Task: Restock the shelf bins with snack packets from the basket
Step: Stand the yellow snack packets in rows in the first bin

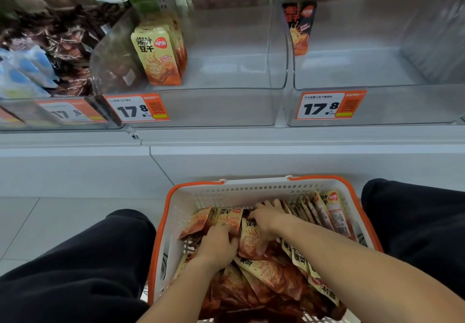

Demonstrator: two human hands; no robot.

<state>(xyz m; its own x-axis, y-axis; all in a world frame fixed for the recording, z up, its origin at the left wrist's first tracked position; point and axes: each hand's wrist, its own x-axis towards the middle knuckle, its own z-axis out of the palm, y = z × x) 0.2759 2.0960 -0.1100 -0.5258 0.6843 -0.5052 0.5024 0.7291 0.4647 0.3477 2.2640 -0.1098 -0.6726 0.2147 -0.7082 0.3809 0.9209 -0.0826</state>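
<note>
Kneeling at a shelf, a person works both hands in a basket [191,196] set between the knees.

- Left bin [50,111]: up and far left of the hands, heaped with dark and pale blue packs; price tag on its front blurred.
- Middle bin [226,106]: straight above the left hand, clear plastic, holding a short upright row of yellow packs [157,55] against its left wall; tag [137,108] reading 17.8 at its front left corner.
- Left hand [219,244]: palm down in the basket, fingers curled over a packet [227,218] on top of the pile; whether they grip or only press it cannot be told.
- Packets [271,275]: yellow-orange snack packs, lying loose across the basket floor under and around both hands; more stand on edge along the right wall, beside the right forearm.
- Right hand [269,218]: just beside the left and a little farther from the body, fingers spread and bent down onto the packets; no clear pinch visible.
- Right bin [377,106]: above and right of the right hand, one dark pack [299,26] leaning on its left wall; a second tag [331,105] reading 17.8 on its front.
</note>
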